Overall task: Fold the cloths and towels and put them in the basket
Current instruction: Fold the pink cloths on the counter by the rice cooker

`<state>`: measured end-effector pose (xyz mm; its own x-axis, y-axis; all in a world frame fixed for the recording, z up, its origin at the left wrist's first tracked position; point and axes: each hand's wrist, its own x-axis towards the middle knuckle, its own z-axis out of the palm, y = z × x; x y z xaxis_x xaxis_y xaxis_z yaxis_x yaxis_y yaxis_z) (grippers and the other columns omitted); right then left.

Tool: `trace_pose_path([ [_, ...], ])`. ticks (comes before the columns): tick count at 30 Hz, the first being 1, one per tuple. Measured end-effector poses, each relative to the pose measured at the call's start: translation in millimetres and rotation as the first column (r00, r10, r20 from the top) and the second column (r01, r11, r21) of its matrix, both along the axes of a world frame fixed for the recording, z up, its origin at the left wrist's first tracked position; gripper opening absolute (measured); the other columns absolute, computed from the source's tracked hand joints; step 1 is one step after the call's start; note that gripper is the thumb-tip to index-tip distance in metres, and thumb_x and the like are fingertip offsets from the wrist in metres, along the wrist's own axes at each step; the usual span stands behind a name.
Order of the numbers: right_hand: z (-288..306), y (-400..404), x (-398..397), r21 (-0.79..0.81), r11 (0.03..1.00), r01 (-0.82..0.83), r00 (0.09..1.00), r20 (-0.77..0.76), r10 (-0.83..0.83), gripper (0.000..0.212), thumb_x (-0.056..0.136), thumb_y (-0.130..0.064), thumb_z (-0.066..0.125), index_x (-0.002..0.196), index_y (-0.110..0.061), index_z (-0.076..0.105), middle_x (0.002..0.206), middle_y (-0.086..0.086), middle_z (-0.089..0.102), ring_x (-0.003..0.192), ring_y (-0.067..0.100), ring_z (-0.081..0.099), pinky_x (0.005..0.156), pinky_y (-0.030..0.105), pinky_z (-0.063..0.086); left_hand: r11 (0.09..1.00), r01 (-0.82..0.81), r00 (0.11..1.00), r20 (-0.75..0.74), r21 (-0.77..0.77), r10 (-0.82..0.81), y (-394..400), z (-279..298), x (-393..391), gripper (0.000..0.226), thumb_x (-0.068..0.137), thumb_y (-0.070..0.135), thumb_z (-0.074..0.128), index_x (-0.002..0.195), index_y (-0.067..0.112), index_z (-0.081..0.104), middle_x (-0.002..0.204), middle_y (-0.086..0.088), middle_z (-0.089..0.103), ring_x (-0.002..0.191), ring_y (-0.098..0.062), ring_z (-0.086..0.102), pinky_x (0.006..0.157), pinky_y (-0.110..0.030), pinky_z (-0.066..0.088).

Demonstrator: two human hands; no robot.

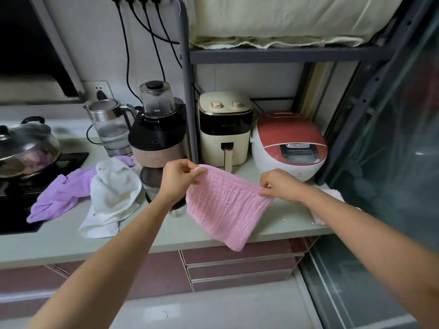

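Note:
A pink ribbed cloth (225, 207) hangs in the air above the front edge of the counter. My left hand (178, 179) pinches its upper left corner and my right hand (280, 184) pinches its upper right corner, so the top edge is stretched between them. A crumpled white towel (114, 195) lies on the counter to the left, with a purple cloth (59, 195) beside it, partly over the stove edge. Behind my right forearm a pale pink cloth (332, 193) shows partly. No basket is in view.
On the pale counter (59, 241) stand a glass kettle (111, 129), a blender (158, 129), a cream air fryer (225, 129) and a red rice cooker (288, 146). A lidded pan (26, 148) sits on the black stove at the left. A dark shelf rack stands at the right.

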<state>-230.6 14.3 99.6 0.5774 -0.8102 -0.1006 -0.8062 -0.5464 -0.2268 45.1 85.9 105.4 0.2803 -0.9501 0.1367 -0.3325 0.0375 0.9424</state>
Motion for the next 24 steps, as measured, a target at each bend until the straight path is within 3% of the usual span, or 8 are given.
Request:
trace_pose_path([
  [5, -1, -1, -9, -0.038, 0.988, -0.151, 0.929, -0.348, 0.129, 0.028, 0.093, -0.031, 0.049, 0.078, -0.011, 0.060, 0.093, 0.009, 0.062, 0.084, 0.028, 0.060, 0.061, 0.034, 0.036, 0.987, -0.143, 0.985, 0.089, -0.070, 0.149, -2, 3, 7, 0.021, 0.081, 0.018, 0.075, 0.066, 0.015, 0.061, 0.066, -0.004, 0.069, 0.063, -0.015, 0.069, 0.060, -0.021, 0.055],
  [8, 2, -5, -11, -0.110, 0.974, -0.199, 0.925, -0.350, 0.149, 0.038, 0.098, -0.039, 0.041, 0.095, -0.008, 0.062, 0.100, 0.009, 0.063, 0.091, 0.029, 0.060, 0.067, 0.034, 0.039, 0.981, -0.179, 0.957, 0.216, -0.074, 0.191, -1, 1, 10, 0.025, 0.081, 0.011, 0.074, 0.065, 0.020, 0.057, 0.066, -0.003, 0.067, 0.062, -0.017, 0.067, 0.057, -0.024, 0.055],
  [13, 18, -19, -12, -0.222, 0.975, 0.009, 1.000, -0.022, -0.015, 0.036, 0.089, -0.033, 0.061, 0.064, -0.007, 0.064, 0.072, 0.012, 0.067, 0.072, 0.029, 0.061, 0.067, 0.034, 0.043, 0.975, -0.218, 0.940, 0.278, 0.043, 0.198, -4, -3, 11, 0.025, 0.078, -0.009, 0.068, 0.090, 0.009, 0.055, 0.086, -0.011, 0.059, 0.074, -0.024, 0.061, 0.050, -0.014, 0.048],
  [16, 27, -23, -14, -0.165, 0.961, 0.224, 0.955, 0.235, -0.183, 0.031, 0.075, -0.018, 0.072, 0.051, -0.017, 0.052, 0.060, 0.004, 0.061, 0.062, 0.021, 0.056, 0.058, 0.029, 0.038, 0.983, -0.071, 0.858, 0.513, 0.167, -0.025, -4, 6, 8, 0.017, 0.078, 0.001, 0.070, 0.090, 0.013, 0.067, 0.079, 0.000, 0.062, 0.078, -0.019, 0.060, 0.058, -0.016, 0.038],
  [18, 31, -21, -14, -0.026, 0.974, 0.224, 0.920, 0.335, -0.203, 0.032, 0.069, -0.003, 0.070, 0.052, -0.016, 0.047, 0.053, 0.000, 0.052, 0.052, 0.015, 0.049, 0.050, 0.027, 0.035, 0.886, 0.078, 0.867, 0.407, 0.457, -0.286, 0, 7, 4, 0.004, 0.081, 0.007, 0.069, 0.080, 0.009, 0.066, 0.076, -0.001, 0.066, 0.078, -0.018, 0.067, 0.066, -0.020, 0.050],
  [20, 35, -18, -18, 0.177, 0.978, 0.113, 0.936, 0.311, -0.165, 0.020, 0.070, 0.004, 0.067, 0.067, -0.011, 0.055, 0.056, 0.001, 0.052, 0.048, 0.014, 0.048, 0.043, 0.022, 0.038, 0.674, 0.253, 0.902, 0.083, 0.694, -0.424, 8, 4, 1, 0.012, 0.084, 0.011, 0.071, 0.077, 0.004, 0.064, 0.077, -0.006, 0.065, 0.084, -0.023, 0.072, 0.088, -0.036, 0.055],
  [22, 42, -17, -25, 0.393, 0.919, 0.007, 0.988, 0.139, -0.067, 0.017, 0.075, 0.004, 0.065, 0.089, -0.005, 0.063, 0.064, 0.004, 0.056, 0.051, 0.015, 0.052, 0.043, 0.020, 0.042, 0.535, 0.359, 0.893, -0.115, 0.765, -0.435, 15, 1, -3, 0.011, 0.085, 0.009, 0.070, 0.079, 0.002, 0.064, 0.081, -0.007, 0.061, 0.088, -0.027, 0.070, 0.094, -0.038, 0.053],
  [24, 46, -23, -29, 0.459, 0.888, -0.031, 0.997, -0.046, 0.059, 0.014, 0.077, 0.000, 0.065, 0.090, -0.003, 0.070, 0.065, 0.002, 0.060, 0.053, 0.013, 0.054, 0.049, 0.022, 0.045, 0.508, 0.391, 0.893, -0.183, 0.768, -0.411, 18, 1, -6, 0.010, 0.086, 0.006, 0.068, 0.082, 0.001, 0.061, 0.078, -0.005, 0.057, 0.080, -0.021, 0.069, 0.083, -0.029, 0.057],
])
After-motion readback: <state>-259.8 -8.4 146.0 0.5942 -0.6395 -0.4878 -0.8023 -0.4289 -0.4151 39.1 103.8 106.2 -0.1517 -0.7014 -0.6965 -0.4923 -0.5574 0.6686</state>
